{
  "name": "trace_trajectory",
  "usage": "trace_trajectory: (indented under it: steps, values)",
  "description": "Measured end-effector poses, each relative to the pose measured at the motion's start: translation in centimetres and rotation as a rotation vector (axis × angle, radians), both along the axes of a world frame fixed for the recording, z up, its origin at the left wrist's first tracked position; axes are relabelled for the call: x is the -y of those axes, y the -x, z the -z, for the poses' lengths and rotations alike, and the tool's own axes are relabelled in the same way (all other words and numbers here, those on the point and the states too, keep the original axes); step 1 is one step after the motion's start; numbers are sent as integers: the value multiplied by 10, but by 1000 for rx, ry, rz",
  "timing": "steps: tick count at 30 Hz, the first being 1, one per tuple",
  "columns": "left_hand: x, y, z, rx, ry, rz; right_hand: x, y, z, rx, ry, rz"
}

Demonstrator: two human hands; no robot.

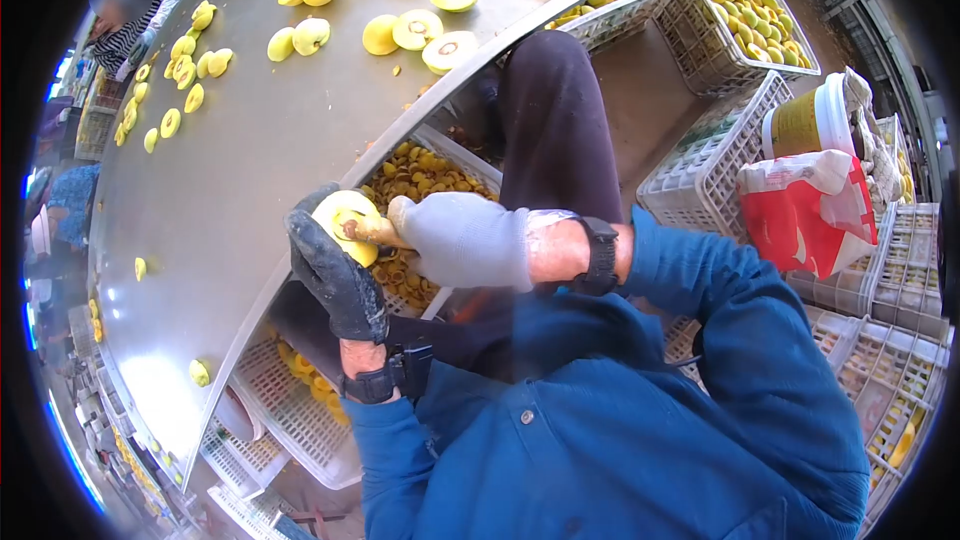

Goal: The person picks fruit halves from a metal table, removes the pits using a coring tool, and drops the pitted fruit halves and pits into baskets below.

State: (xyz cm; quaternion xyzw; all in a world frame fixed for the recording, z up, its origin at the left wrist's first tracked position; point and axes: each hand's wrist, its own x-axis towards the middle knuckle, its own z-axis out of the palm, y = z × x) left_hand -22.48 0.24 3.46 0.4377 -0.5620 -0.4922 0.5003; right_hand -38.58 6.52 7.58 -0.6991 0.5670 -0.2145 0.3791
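Black-gloved left grip point(335, 265) cradles yellow fruit point(340, 208); grey-gloved right grip point(465, 240) clasps a tool point(376, 230).

A long-sleeved top point(600, 440) in deep teal-blue is worn, its cloth creased over the torso and bunched at the elbows. A small, round, pale button point(527, 417) is set into the front, beside a stitched seam. The legs are covered by dark trousers point(560, 120) with a purplish-brown cast. The left hand point(335, 270) is clad in a charcoal glove, by which pale, dusty smears are shown, while the right hand point(470, 240) is clad in a light grey knitted one. The left wrist is ringed by a black strap point(372, 387) with a bulky dark case point(411, 370), the right by a black, textured band point(601, 255).
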Motion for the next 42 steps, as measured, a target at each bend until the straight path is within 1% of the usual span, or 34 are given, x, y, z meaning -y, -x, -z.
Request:
trace_trajectory:
  steps: [2, 3, 6, 7, 10, 11, 12, 14, 15, 16, 18, 19, 21, 22, 23, 24, 25, 28, 29, 32, 33, 36, 37, 40, 41, 42]
  values:
    - [3, -10, 1, 135, 21, 154, -3, 9, 0, -113, 16, -72]
    - [5, -13, 0, 204, 36, 229, -3, 10, 4, -94, 9, -61]
    - [17, -11, -16, 117, -142, 325, 0, 5, 15, -32, 48, 0]
    - [15, -5, -25, 383, 127, 217, 2, 4, 16, -7, 73, 34]
    - [-6, 10, 4, 60, 258, -128, -5, -11, 17, 216, -66, 109]
    - [-14, 8, 5, 18, 204, -162, -11, -18, 22, 396, -142, 116]
    - [-11, -1, 3, 115, 241, -37, -19, -31, 35, 671, -408, 140]
    - [-2, -23, -10, 312, 292, 220, -24, -28, 20, 671, -425, 150]
    - [0, -22, -13, 196, 123, 298, -19, -23, 15, 485, -457, 126]
    - [-1, -20, -14, 190, 123, 224, -19, -26, 37, 387, -166, 102]
    - [-1, -5, -20, 161, 150, 68, -18, -24, 12, 586, -374, 152]
    - [-12, -2, -13, -137, 112, 5, -20, -26, 16, 632, -355, 124]
    - [-11, -10, -7, -116, 161, 125, -24, -30, 26, 722, -337, 61]
    - [-15, -16, -2, -100, 169, 181, -27, -26, 32, 625, -369, 45]
    - [-14, -18, -9, 49, 201, 202, -24, -20, 22, 537, -404, 25]
    - [-11, -20, -12, 57, 234, 234, -21, -17, 12, 449, -426, 2]
    - [-13, -20, -16, -29, 174, 212, -19, -20, 4, 483, -456, 16]
    - [-13, -10, -17, -364, 12, 191, -21, -41, 30, 690, -303, 32]
    - [-15, -10, -13, -483, -59, 192, -19, -42, 28, 709, -231, 20]
    - [-15, -7, -1, -648, -206, 154, -14, -35, 23, 328, -34, 7]
    - [-14, -7, 2, -656, -204, 129, -11, -37, 28, 211, -21, -16]
    - [-6, -12, 10, -768, -204, 127, -6, -49, 43, -2, 193, 31]
    - [-7, -12, 11, -828, -232, 56, -4, -53, 51, -53, 344, 40]
    - [2, -27, 17, -948, -333, -22, 15, -58, 62, -62, 477, -24]
    - [5, -36, 25, -957, -309, -5, 21, -59, 69, -13, 521, -47]
    - [6, -41, 23, -922, -287, -88, 24, -60, 78, 20, 555, -26]
